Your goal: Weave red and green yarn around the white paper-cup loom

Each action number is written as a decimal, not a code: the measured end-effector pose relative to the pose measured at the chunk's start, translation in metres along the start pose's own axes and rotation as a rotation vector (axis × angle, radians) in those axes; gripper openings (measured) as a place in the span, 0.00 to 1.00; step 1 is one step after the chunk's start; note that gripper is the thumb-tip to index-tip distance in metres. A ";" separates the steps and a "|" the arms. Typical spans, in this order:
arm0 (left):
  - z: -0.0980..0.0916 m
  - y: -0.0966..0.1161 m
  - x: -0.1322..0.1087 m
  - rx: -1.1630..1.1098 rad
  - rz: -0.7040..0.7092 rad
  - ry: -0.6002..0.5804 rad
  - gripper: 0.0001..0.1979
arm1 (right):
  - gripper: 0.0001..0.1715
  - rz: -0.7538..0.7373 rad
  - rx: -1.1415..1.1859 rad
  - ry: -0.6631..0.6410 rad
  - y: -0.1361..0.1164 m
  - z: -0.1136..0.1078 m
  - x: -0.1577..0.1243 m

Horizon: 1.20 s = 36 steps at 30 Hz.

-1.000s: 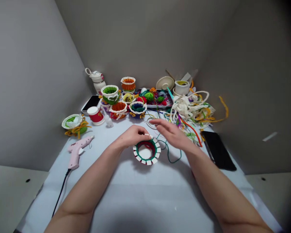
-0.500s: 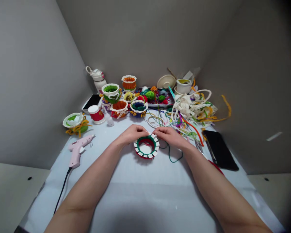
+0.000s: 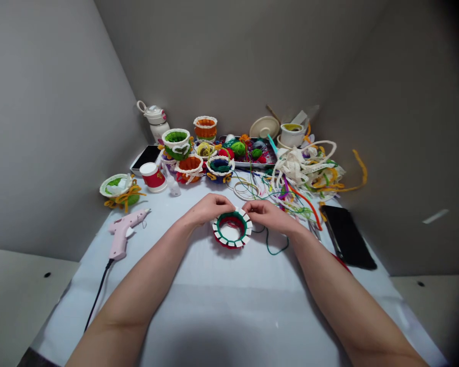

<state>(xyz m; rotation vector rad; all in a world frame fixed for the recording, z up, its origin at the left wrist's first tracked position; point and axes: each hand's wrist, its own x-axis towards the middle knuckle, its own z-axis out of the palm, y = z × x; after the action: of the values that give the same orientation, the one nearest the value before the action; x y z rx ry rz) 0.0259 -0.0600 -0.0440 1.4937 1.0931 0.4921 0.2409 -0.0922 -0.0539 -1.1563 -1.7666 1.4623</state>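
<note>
Head view: right of the pink glue gun [image 3: 121, 233] on the worktop [image 3: 229, 306], the left hand [image 3: 209, 208] pinches the tabbed rim of a yarn-wrapped paper cup [image 3: 231, 234], while the right hand [image 3: 266, 214] meets that rim, its grip unclear.

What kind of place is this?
It looks like a craft table, probably for yarn work: there's a pink glue gun, a tray with yarn balls, and a yarn-woven cup with white tabs.

The left hand [image 3: 211, 208] partly hides the tabbed cup [image 3: 231, 242].
</note>
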 end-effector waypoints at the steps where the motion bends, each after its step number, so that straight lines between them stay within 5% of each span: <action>1: 0.000 0.000 0.000 0.006 0.005 0.005 0.13 | 0.08 0.010 0.016 0.018 0.000 0.000 0.000; 9: 0.002 -0.005 0.004 0.012 0.023 0.075 0.12 | 0.11 0.112 0.171 0.073 0.002 0.001 0.000; 22: 0.002 -0.005 0.005 0.044 -0.008 0.128 0.14 | 0.18 0.049 -0.016 0.138 -0.004 -0.001 -0.001; 36: 0.011 0.002 0.003 -0.043 -0.011 0.039 0.17 | 0.18 0.034 -0.100 0.176 -0.006 0.003 0.000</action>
<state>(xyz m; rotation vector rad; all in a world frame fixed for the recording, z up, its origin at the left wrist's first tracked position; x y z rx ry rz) 0.0368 -0.0630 -0.0452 1.4454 1.1140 0.5362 0.2364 -0.0939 -0.0486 -1.3293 -1.7222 1.2612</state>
